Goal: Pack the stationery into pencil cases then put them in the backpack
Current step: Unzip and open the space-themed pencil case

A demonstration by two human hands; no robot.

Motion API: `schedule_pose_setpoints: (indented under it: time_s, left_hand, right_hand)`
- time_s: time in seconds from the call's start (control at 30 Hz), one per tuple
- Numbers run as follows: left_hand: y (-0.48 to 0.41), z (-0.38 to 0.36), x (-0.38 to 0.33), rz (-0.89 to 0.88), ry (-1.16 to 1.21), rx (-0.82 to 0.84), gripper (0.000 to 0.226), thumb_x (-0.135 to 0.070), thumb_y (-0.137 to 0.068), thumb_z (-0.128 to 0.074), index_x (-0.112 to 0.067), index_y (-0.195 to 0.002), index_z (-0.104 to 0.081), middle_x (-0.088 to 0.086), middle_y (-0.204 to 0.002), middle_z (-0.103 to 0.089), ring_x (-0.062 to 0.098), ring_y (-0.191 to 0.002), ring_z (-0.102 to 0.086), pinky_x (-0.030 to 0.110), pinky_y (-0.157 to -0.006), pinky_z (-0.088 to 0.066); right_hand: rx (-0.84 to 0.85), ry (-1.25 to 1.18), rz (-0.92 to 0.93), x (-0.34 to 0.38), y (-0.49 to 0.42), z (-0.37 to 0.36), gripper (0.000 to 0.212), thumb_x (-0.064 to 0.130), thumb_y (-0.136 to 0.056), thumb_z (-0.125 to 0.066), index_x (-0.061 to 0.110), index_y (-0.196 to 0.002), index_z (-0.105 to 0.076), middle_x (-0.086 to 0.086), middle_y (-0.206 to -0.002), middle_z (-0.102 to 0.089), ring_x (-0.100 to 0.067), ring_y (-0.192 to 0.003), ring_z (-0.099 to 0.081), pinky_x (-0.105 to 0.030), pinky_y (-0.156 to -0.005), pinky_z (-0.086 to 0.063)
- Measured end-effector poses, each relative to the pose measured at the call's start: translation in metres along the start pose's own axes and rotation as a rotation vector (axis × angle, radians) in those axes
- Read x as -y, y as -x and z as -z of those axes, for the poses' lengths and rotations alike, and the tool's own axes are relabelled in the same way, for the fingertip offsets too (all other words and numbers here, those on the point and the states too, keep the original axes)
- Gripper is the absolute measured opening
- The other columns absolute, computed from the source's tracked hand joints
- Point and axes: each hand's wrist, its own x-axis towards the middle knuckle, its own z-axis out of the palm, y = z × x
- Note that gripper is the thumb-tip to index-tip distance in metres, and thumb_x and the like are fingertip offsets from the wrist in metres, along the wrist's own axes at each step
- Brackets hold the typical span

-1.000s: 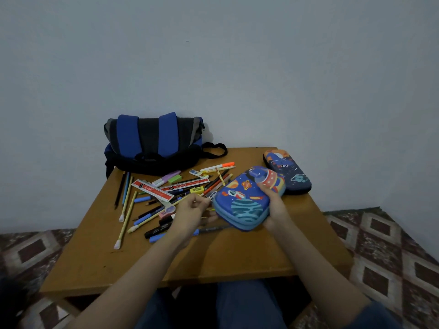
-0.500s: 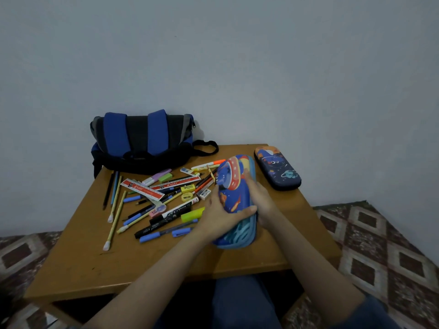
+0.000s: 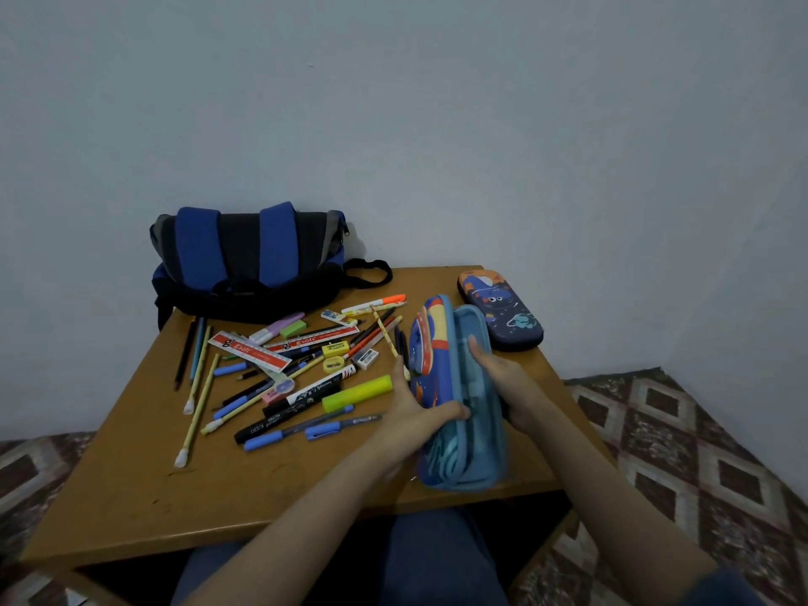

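head view.
blue case (image 3: 430,343) stands on its long edge at the right front of the table (image 3: 131,496). its halves are parted in a narrow v and the pale blue inside shows.
left hand (image 3: 413,413) grips the printed lid half, thumb curled over the rim.
right hand (image 3: 509,387) holds the other half, fingers curled onto it from the right.
dark case (image 3: 503,312) lies flat and closed at the back right corner, just behind the blue case.
backpack (image 3: 249,255) sits at the back left, against the wall.
loose stationery is spread between the backpack and the left hand: rulers (image 3: 249,349), sharpener (image 3: 334,365), eraser (image 3: 366,358), pens, pencils.
yellow highlighter (image 3: 356,393) lies just beside the left hand.
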Motion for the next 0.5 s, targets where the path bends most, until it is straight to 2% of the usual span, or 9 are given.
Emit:
schedule_pose_setpoints:
  time_s: [0.07,0.1,0.17,0.2,0.27,0.37,0.43,0.5]
  left_hand:
    - [0.004,0.001,0.001,0.003,-0.003,0.084,0.113,-0.007,-0.077,-0.070,-0.035,-0.145,0.017,-0.001,-0.129,-0.048,0.015,-0.106,-0.057,0.037,-0.089,-0.052]
    - [0.006,0.000,0.003,0.006,-0.025,0.130,0.112,-0.005,-0.078,-0.069,-0.037,-0.144,0.017,-0.004,-0.124,-0.051,0.013,-0.104,-0.058,0.034,-0.086,-0.053]
    - [0.009,-0.002,0.005,0.021,-0.064,0.202,0.109,-0.004,-0.081,-0.065,-0.042,-0.142,0.016,-0.012,-0.110,-0.055,0.004,-0.092,-0.059,0.025,-0.072,-0.055]
    - [0.009,-0.002,0.006,0.023,-0.072,0.212,0.107,-0.003,-0.083,-0.064,-0.043,-0.142,0.015,-0.013,-0.109,-0.056,0.003,-0.091,-0.060,0.023,-0.069,-0.055]
    - [0.008,-0.002,0.010,-0.002,-0.059,0.207,0.102,0.000,-0.085,-0.060,-0.046,-0.142,0.012,-0.005,-0.121,-0.056,0.009,-0.101,-0.060,0.023,-0.069,-0.056]
    - [0.002,0.003,0.015,-0.022,-0.041,0.147,0.097,0.000,-0.086,-0.060,-0.047,-0.141,0.004,0.006,-0.126,-0.056,0.023,-0.112,-0.057,0.023,-0.067,-0.056]
    - [-0.001,0.004,0.020,-0.018,-0.035,0.127,0.093,0.000,-0.084,-0.063,-0.040,-0.145,-0.004,0.003,-0.119,-0.059,0.021,-0.110,-0.058,0.025,-0.071,-0.056]
    - [-0.005,0.004,0.025,-0.022,-0.052,0.109,0.088,0.001,-0.084,-0.062,-0.035,-0.147,-0.012,-0.003,-0.112,-0.061,0.017,-0.109,-0.058,0.029,-0.081,-0.055]
  right_hand:
    - [-0.032,0.017,-0.017,0.000,-0.002,0.015,0.044,0.033,-0.088,-0.060,0.003,-0.119,-0.058,-0.015,-0.107,-0.069,-0.030,-0.091,-0.067,-0.041,-0.078,-0.055]
    - [-0.046,0.033,-0.033,0.002,-0.002,0.023,0.037,0.026,-0.092,-0.056,0.000,-0.119,-0.057,-0.016,-0.105,-0.067,-0.029,-0.088,-0.066,-0.039,-0.074,-0.055]
    - [-0.066,0.067,-0.062,0.007,0.001,0.040,0.029,0.024,-0.095,-0.052,0.001,-0.111,-0.059,-0.014,-0.097,-0.067,-0.026,-0.081,-0.064,-0.032,-0.063,-0.056]
    - [-0.092,0.083,-0.070,0.010,0.002,0.048,0.026,0.025,-0.094,-0.053,0.002,-0.105,-0.060,-0.013,-0.091,-0.067,-0.024,-0.076,-0.064,-0.028,-0.055,-0.056]
    - [-0.195,0.113,-0.068,0.011,0.003,0.065,0.028,0.025,-0.091,-0.058,0.000,-0.103,-0.060,-0.013,-0.084,-0.065,-0.023,-0.068,-0.062,-0.025,-0.045,-0.052]
    - [-0.334,0.184,-0.053,0.004,-0.002,0.086,0.042,0.025,-0.087,-0.064,-0.010,-0.110,-0.059,-0.022,-0.099,-0.064,-0.026,-0.072,-0.060,-0.033,-0.060,-0.052]
    - [-0.408,0.258,-0.028,-0.002,-0.006,0.093,0.045,0.027,-0.084,-0.067,-0.015,-0.101,-0.061,-0.029,-0.106,-0.064,-0.027,-0.080,-0.060,-0.042,-0.075,-0.052]
    - [-0.470,0.346,0.011,-0.009,-0.010,0.096,0.056,0.032,-0.080,-0.071,-0.021,-0.096,-0.061,-0.034,-0.105,-0.063,-0.026,-0.082,-0.061,-0.051,-0.084,-0.051]
